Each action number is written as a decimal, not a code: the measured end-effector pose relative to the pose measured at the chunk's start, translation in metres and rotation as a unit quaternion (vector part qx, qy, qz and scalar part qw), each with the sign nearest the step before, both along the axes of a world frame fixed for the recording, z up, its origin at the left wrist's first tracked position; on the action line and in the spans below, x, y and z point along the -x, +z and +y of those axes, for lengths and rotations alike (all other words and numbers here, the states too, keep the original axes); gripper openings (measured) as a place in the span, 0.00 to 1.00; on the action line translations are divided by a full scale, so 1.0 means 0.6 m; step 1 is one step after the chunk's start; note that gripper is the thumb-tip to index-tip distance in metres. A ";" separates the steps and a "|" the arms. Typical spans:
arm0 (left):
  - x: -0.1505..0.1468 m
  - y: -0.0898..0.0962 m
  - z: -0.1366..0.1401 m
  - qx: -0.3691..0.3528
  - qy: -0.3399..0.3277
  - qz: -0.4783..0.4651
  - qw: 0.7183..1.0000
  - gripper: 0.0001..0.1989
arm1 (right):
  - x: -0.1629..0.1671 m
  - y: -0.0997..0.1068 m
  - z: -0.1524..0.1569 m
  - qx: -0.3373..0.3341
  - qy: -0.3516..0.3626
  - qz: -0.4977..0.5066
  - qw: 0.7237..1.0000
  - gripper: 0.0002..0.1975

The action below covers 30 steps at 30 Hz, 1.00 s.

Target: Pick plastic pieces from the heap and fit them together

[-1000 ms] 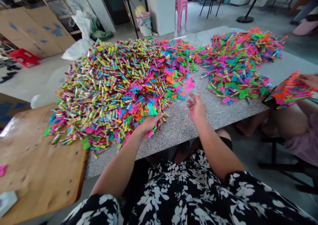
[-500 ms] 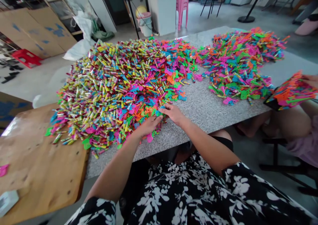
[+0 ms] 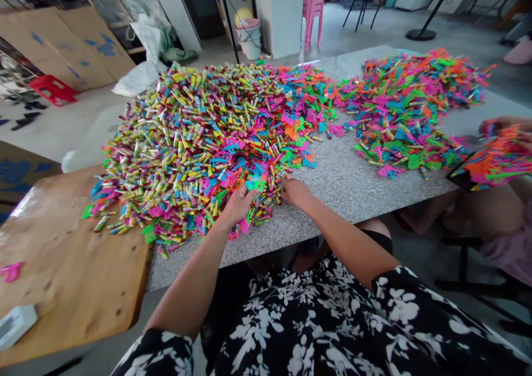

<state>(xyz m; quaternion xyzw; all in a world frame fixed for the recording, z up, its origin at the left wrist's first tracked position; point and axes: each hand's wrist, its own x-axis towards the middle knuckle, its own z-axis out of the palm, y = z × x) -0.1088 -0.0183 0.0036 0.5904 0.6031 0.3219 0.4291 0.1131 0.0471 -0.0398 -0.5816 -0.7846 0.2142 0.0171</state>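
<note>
A large heap of small tubes (image 3: 178, 138) with yellow, blue and pink labels lies in front of me, mixed with bright plastic pieces (image 3: 233, 146). At the near edge of this heap, my left hand (image 3: 240, 201) is closed with thumb and fingers on a green plastic piece (image 3: 256, 184); blue ones show just behind it. My right hand (image 3: 296, 192) is a little to the right, fingers curled together and pointing down by the heap's edge next to some tubes. What it pinches, if anything, is hidden.
A second pile of coloured plastic pieces (image 3: 403, 110) lies right on the speckled stone table (image 3: 336, 182). Beyond it, a co-worker's hands (image 3: 505, 124) are at a black box (image 3: 459, 179) full of pieces. A wooden board (image 3: 78, 271) on the left bears a white device (image 3: 16, 326).
My hands have moved apart: the left slightly left and now on a green piece, the right slightly right and lower. A co-worker's second hand has appeared by the black box.
</note>
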 end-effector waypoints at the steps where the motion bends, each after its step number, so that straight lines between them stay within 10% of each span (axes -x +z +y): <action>1: -0.001 -0.001 0.002 0.001 -0.001 -0.024 1.000 0.16 | -0.002 0.001 -0.001 0.001 -0.008 0.002 1.000 0.19; 7: -0.002 0.017 0.002 0.093 -0.099 -0.097 0.986 0.24 | -0.035 0.036 0.000 -0.062 -0.092 0.251 0.962 0.14; 15: -0.016 0.068 0.006 0.174 -0.216 -0.052 0.959 0.25 | -0.059 0.083 -0.019 0.172 0.098 0.540 0.818 0.14; 30: -0.020 0.070 0.011 0.170 -0.250 -0.028 0.953 0.23 | -0.075 0.065 -0.018 0.226 0.068 0.545 0.804 0.16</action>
